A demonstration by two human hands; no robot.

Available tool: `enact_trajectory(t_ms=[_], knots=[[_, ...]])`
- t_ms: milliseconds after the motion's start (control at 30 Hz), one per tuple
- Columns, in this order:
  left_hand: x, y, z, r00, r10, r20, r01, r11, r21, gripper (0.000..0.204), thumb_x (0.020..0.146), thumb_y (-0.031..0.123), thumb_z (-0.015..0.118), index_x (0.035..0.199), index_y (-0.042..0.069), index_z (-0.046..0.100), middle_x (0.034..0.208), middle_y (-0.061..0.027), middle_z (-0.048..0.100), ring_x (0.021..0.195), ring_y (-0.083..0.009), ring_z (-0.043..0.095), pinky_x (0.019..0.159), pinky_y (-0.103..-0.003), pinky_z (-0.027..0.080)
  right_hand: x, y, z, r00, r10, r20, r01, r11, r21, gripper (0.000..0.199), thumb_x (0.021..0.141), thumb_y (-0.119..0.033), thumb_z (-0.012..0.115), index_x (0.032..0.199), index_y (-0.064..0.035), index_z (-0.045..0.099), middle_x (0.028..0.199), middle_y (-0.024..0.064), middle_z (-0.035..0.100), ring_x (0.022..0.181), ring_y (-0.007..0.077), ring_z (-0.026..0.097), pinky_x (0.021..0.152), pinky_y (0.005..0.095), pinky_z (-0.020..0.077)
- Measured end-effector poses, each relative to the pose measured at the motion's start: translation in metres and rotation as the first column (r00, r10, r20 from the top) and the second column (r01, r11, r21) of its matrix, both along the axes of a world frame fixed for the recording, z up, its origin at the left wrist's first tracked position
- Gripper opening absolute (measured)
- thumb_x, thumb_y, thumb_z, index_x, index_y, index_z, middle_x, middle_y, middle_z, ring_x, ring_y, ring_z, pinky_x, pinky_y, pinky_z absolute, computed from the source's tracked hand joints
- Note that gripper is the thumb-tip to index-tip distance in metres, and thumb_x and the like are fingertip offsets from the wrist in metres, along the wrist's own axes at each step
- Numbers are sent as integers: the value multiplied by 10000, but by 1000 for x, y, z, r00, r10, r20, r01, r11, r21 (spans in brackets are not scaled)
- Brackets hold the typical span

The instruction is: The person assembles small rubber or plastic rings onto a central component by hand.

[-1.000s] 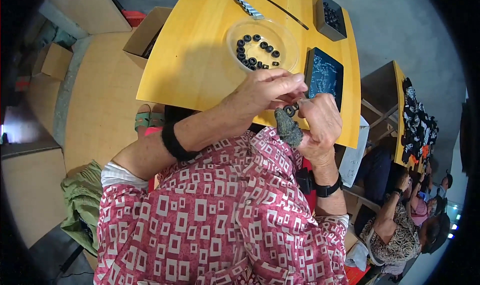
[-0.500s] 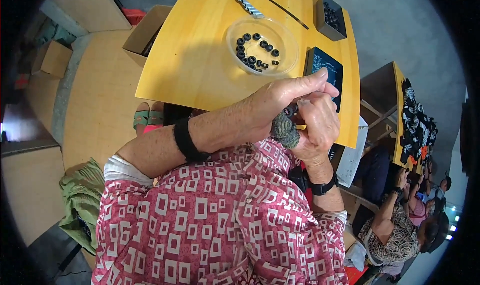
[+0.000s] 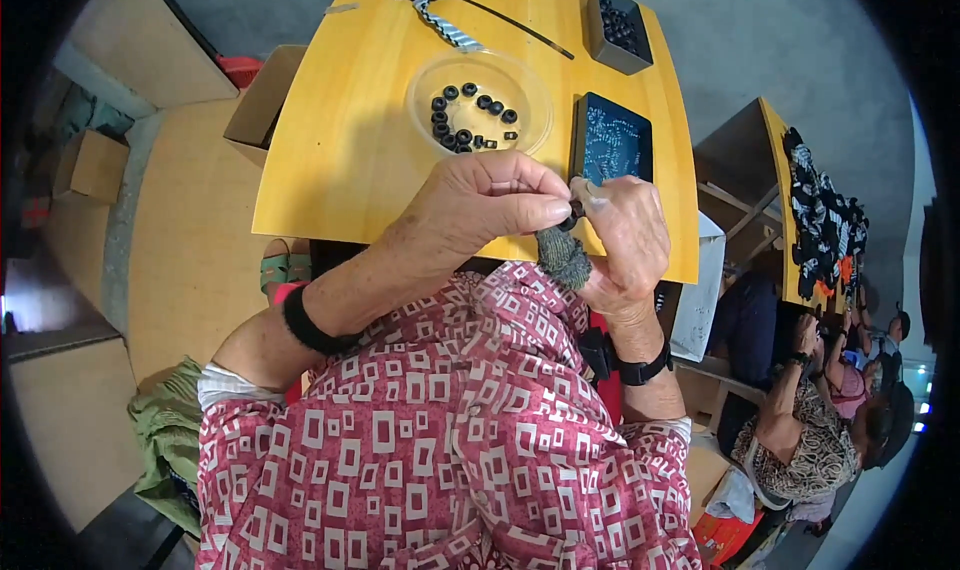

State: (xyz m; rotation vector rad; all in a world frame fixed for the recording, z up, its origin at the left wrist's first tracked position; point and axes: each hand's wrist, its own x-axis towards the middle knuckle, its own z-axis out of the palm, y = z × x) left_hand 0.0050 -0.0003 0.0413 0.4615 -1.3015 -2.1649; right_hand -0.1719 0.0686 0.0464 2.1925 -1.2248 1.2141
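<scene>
One grey-green tassel (image 3: pixel 563 257), fuzzy, hanging.

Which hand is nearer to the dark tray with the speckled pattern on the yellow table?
The right hand. It is just below the dark tray, near its front edge. The left hand is lower and further left, below the clear dish of black rings.

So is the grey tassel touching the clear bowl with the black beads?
Apart. The head view shows the grey tassel held up between both hands at the table's near edge, with bare yellow tabletop between it and the clear bowl.
</scene>
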Motion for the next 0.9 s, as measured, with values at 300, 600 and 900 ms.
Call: enact_trajectory(t_ms=[300,600,900], knots=[[-3,-4,-8,999,3,38,-1,999,-51,158,844,91,676,988,26,671,907,8,644,863,-62,576,788,-220,461,-2,8,-3,999,-49,-23,51,993,107,310,616,-82,718,890,28,626,710,131,572,664,294,585,650,400,468],[-1,0,-10,990,-131,48,122,981,152,268,853,140,683,1084,7,656,947,-12,642,860,-67,586,773,-213,472,-6,11,-10,999,-32,18,30,995,92,313,636,-78,730,909,38,631,710,133,582,672,292,596,665,409,485],[-2,4,-16,999,-7,32,11,992,-124,222,863,68,665,1071,-7,652,889,-1,652,792,-34,576,705,-185,474,-9,10,-12,999,-19,-50,21,999,33,397,661,-111,722,1021,41,652,723,115,590,669,277,592,675,396,487]])
